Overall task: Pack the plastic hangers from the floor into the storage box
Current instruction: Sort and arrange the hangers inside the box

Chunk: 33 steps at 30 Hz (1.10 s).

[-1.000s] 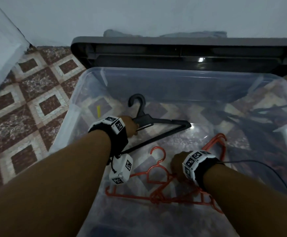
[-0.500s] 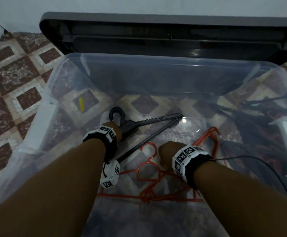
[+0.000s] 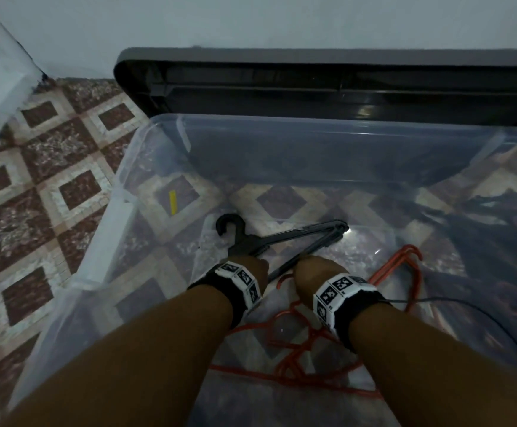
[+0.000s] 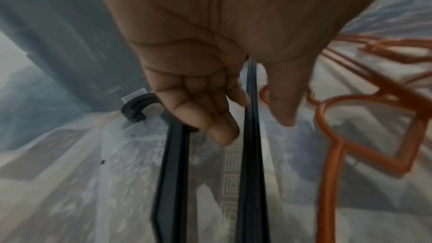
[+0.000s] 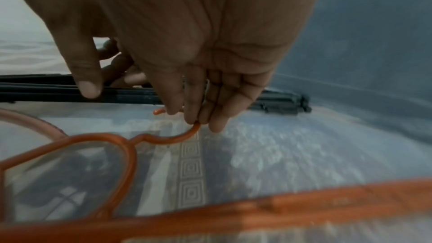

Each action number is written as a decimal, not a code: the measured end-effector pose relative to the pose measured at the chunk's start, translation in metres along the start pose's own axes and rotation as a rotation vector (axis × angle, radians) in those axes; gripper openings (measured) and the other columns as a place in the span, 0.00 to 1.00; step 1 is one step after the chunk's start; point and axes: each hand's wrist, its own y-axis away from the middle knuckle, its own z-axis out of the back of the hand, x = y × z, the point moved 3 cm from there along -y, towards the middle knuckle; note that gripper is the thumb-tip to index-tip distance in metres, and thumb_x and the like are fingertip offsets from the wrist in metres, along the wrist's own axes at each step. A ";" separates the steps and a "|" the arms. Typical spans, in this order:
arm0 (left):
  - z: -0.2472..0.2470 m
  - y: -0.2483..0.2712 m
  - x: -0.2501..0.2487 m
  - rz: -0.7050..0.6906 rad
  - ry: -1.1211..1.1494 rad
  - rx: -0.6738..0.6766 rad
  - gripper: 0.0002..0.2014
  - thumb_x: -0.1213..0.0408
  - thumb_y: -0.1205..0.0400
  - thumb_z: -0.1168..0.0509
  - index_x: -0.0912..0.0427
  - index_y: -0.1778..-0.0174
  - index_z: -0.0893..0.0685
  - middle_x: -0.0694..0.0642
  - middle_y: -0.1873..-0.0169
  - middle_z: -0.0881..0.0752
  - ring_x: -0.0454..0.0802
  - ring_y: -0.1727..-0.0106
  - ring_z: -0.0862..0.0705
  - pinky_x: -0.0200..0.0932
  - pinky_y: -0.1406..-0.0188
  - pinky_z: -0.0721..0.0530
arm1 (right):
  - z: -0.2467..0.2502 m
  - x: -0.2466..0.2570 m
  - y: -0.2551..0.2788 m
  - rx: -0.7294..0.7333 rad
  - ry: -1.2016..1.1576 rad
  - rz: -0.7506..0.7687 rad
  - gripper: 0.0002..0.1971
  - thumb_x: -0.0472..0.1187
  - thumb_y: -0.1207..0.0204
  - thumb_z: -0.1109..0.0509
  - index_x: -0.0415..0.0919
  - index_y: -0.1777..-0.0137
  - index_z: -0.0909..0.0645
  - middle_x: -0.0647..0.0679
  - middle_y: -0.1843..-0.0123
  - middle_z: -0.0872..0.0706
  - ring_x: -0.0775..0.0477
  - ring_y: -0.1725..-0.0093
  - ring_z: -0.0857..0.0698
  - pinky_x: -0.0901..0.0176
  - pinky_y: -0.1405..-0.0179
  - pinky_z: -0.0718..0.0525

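Observation:
The clear storage box (image 3: 121, 192) takes up most of the head view. A black hanger (image 3: 297, 234) lies on its bottom, hook to the left. My left hand (image 3: 251, 266) is at its neck. In the left wrist view the black hanger's (image 4: 170, 182) lower bar runs between the thumb and curled fingers of my left hand (image 4: 254, 127). Red hangers (image 3: 412, 254) lie tangled in the near right part. My right hand (image 3: 309, 271) is at one red hanger's hook (image 5: 182, 136), which passes between the fingers of my right hand (image 5: 147, 105). The thumb hovers over the black hanger (image 5: 46, 90).
The box's black lid (image 3: 312, 84) leans against the wall behind it. Brown and cream floor tiles (image 3: 51, 186) lie to the left. Dark hangers (image 3: 481, 217) show through the box's right wall. A yellow sticker (image 3: 173, 202) shows at the box's bottom left. A thin cable (image 3: 466, 306) trails from my right wrist.
My two hands have come closer together. The right hand has moved from the red hangers' middle to a red hook beside the black hanger's bar. The black hanger now lies lower and flatter.

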 end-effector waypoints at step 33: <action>0.144 0.172 -0.026 0.045 -0.023 -0.303 0.20 0.47 0.15 0.40 0.59 0.43 0.15 0.62 0.41 0.14 0.61 0.41 0.17 0.42 0.50 0.25 | 0.198 0.055 0.210 -0.127 -0.144 0.118 0.03 0.45 0.24 0.30 0.49 0.53 0.17 0.52 0.58 0.15 0.48 0.55 0.17 0.60 0.55 0.22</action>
